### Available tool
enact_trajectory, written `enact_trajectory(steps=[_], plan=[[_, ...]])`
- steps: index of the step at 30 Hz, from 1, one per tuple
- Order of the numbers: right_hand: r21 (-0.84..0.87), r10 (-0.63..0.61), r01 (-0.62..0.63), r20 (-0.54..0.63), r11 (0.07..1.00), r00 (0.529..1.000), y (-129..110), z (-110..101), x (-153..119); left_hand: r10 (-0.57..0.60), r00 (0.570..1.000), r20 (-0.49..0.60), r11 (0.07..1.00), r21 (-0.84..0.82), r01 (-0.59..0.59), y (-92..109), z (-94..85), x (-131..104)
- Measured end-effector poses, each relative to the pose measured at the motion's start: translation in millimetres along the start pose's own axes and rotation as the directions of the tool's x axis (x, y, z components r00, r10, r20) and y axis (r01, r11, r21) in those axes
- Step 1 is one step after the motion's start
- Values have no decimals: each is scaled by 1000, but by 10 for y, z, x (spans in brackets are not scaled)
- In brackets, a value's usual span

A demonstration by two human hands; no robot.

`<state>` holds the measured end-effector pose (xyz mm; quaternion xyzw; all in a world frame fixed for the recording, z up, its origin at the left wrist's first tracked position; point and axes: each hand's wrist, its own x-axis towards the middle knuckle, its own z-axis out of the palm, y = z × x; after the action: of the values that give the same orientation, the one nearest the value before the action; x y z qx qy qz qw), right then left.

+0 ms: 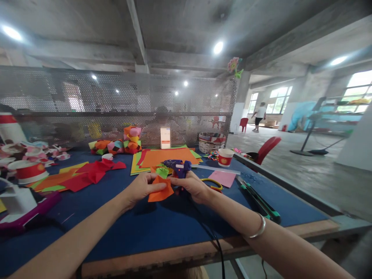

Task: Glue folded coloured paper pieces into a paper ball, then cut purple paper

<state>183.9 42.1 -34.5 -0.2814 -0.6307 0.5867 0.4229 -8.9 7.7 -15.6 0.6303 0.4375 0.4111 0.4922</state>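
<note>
My left hand [142, 188] pinches a folded piece of orange felt [161, 190] over the blue table. A green felt piece [162, 172] shows just beyond it, touching or close to the orange one. In my right hand [195, 186] is a blue glue gun [178, 166], its nozzle pointing left above the felt. The right fingertips lie close to the orange piece's edge; whether they touch it I cannot tell. Behind the gun lies a stack of coloured felt sheets [165, 157], orange on top. Yellow-handled scissors [213, 184] rest beside my right wrist.
Red felt pieces [84, 179] and a paper cup [27, 171] are at left, near a power strip [35, 215]. Patchwork felt balls [132, 139] stand behind. At right are another paper cup [225, 157], pink felt [223, 178], a green-ended paper trimmer [257, 197] and a basket [212, 142].
</note>
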Motion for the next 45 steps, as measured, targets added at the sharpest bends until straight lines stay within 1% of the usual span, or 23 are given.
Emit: enact_trajectory(steps=[3,5,10,13,19,25,28,32,34,36,40,45], plan=[[65,60,-60,0,996,998,-35,28,-27,-4,1000,14,1000,11,4,3,-3,-4],[70,61,-62,18,996,998,-63,42,-43,1,1000,23,1000,10,-1,6,-2,-8],[60,36,-37,23,998,999,-94,63,-70,2,1000,26,1000,-17,-1,13,10,-26],[45,32,-33,42,998,999,-81,60,-70,-9,1000,23,1000,-25,10,15,13,-34],[9,-18,17,100,1000,995,-29,26,-33,-35,999,10,999,-30,35,14,17,-32],[-29,-50,54,119,998,992,-23,13,-17,-61,998,2,998,-21,61,15,19,-31],[-57,-64,71,110,996,992,-27,19,-18,-62,998,-6,998,-21,61,16,25,-26],[-168,-69,80,70,982,995,-23,21,-4,-56,998,-11,998,-13,56,5,35,-20],[-190,-78,86,47,978,996,-25,22,1,-56,998,-14,998,-19,56,-2,33,-17],[-165,-95,100,35,981,995,-32,27,-3,-57,998,-25,998,-24,56,-4,27,-14],[-53,-130,130,-2,990,991,-43,34,-15,-54,997,-63,999,-3,54,6,18,-5],[18,-31,31,-13,999,999,-21,14,1,-82,993,-85,996,-29,80,19,19,0]])
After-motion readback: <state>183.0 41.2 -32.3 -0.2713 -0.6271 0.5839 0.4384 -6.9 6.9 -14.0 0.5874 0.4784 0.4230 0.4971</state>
